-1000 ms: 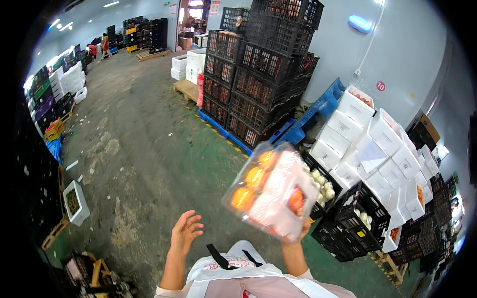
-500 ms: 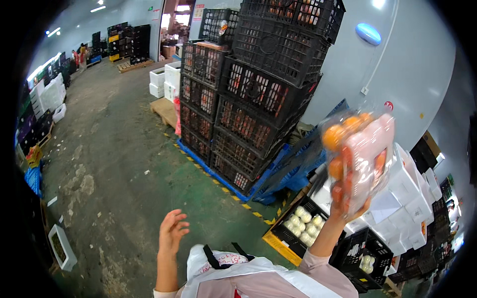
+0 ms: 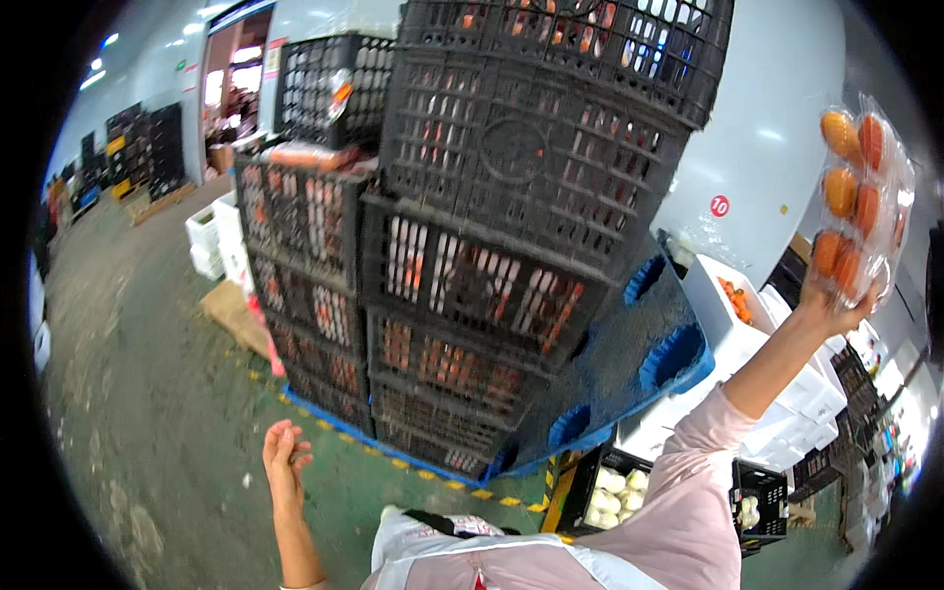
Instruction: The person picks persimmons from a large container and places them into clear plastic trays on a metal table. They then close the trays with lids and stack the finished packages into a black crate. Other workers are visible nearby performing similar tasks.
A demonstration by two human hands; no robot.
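My right hand point(image 3: 836, 307) is raised at the far right, gripping the lower end of a pack of tomato-like fruit point(image 3: 848, 197). The pack stands nearly upright; its orange and red fruits show in rows under shiny clear plastic. My left hand point(image 3: 285, 457) hangs low on the left, its fingers loosely bent and apart, with nothing in it. Between the two hands rises a tall stack of black crates point(image 3: 521, 147). Orange and pale contents show through the slats. An orange pack lies on the shorter crate column point(image 3: 305, 211).
A blue plastic pallet point(image 3: 619, 364) leans beside the stack. White foam boxes point(image 3: 723, 315) stand at the right, one with small orange fruit. Black crates with round white vegetables point(image 3: 615, 497) sit low right. A wooden pallet point(image 3: 236, 315) lies left of the stack.
My right hand has carried the pack up and right, turning it so the fruit rows show. The view has come closer to the crate stack. My left hand stays empty.
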